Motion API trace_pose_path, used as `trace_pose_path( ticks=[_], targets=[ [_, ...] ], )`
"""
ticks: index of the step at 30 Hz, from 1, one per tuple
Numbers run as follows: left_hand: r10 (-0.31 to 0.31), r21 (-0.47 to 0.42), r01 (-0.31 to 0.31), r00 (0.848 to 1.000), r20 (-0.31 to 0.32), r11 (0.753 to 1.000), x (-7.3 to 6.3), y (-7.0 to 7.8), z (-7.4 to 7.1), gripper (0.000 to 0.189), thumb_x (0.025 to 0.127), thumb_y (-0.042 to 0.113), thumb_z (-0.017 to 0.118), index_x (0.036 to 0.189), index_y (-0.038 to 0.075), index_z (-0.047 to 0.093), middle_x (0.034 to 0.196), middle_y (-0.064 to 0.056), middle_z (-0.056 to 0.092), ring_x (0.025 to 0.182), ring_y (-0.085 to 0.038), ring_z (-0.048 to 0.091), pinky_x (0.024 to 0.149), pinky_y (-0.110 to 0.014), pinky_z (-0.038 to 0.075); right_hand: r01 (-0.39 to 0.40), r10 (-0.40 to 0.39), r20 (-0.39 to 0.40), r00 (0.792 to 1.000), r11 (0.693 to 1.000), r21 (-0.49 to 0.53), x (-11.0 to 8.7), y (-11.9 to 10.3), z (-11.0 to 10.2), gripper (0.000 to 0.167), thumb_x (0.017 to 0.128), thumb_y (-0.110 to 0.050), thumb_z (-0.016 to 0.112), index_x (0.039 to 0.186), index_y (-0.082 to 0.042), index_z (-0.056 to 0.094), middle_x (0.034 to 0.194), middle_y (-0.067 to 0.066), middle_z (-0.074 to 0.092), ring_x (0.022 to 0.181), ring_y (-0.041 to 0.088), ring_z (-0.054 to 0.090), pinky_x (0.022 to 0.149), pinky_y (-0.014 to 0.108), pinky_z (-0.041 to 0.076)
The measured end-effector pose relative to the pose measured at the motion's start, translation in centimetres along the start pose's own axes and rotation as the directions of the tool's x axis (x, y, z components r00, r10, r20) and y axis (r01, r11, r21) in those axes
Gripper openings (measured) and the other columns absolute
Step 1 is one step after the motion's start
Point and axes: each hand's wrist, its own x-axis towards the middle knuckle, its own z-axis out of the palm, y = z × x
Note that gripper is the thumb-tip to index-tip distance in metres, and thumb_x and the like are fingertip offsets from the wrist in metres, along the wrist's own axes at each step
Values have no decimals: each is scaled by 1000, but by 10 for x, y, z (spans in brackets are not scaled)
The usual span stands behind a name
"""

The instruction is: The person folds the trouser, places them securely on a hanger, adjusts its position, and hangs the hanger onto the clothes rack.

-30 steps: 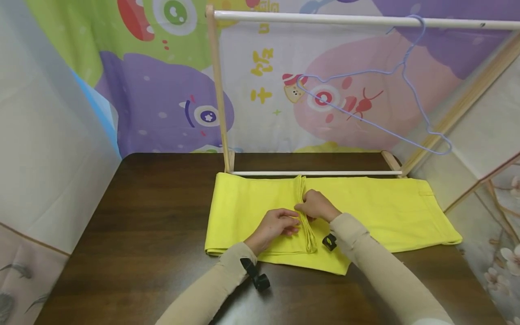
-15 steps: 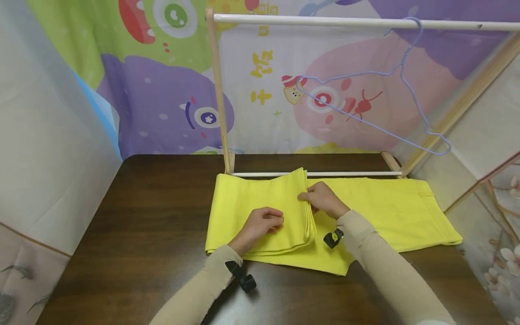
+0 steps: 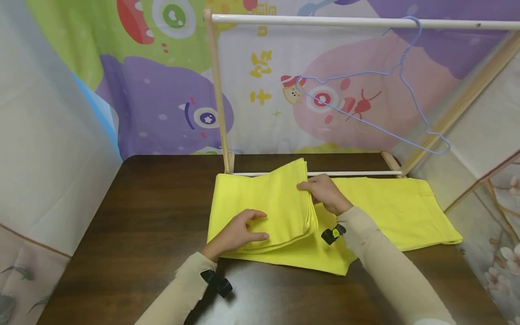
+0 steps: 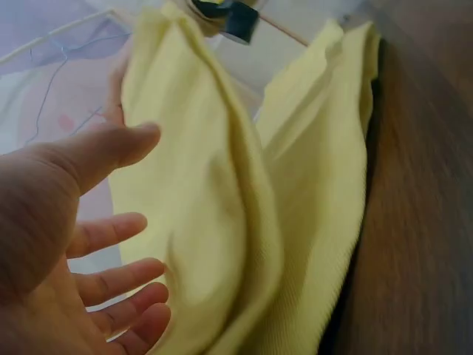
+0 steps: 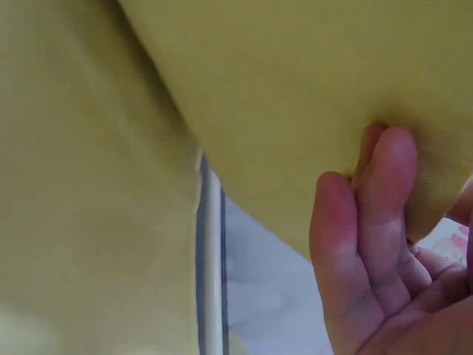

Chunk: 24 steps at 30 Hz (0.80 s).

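The right hand (image 3: 327, 193) pinches the flap (image 3: 282, 196) at its two o'clock; the left hand (image 3: 234, 234) (spread wide, at eight) grips nothing, so the flap might fan apart.

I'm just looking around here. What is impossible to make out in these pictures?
- Head view: how the yellow cloth is folded inside, covered by its own top layer.
- Head view: part of the right hand, hidden behind the cloth's raised edge.
- Head view: the far end of the white top bar, cut off by the right edge.
- Left wrist view: the fabric's fine texture, partly blurred.
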Motion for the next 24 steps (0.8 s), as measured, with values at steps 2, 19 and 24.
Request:
trace_pose_path(
  ticks=[2,19,24],
  targets=[
    [27,87,-27,1000,8,996,-6,0,-1,61,80,35,80,131,10,58,136,-10,56,129,-30,48,106,-50,39,4,-4,-1,1000,999,36,-1,-5,0,50,93,-26,62,53,-19,34,45,-7,28,40,11,30,66,37,56],
    [198,611,-162,980,8,775,-44,-20,-10,93,66,49,87,142,16,46,146,-15,42,132,-35,39,99,-56,38,31,-32,1,999,975,220,-7,-16,-2,53,93,-22,62,51,-19,30,47,-8,19,42,9,20,52,24,37],
    [190,644,-112,980,-54,757,-52,-29,-16,86,67,43,88,139,15,50,146,-16,43,132,-38,40,96,-57,40,51,-48,-17,999,979,199,-7,-13,-7,54,93,-22,63,51,-19,29,51,-8,15,45,10,17,52,26,31]
  ],
)
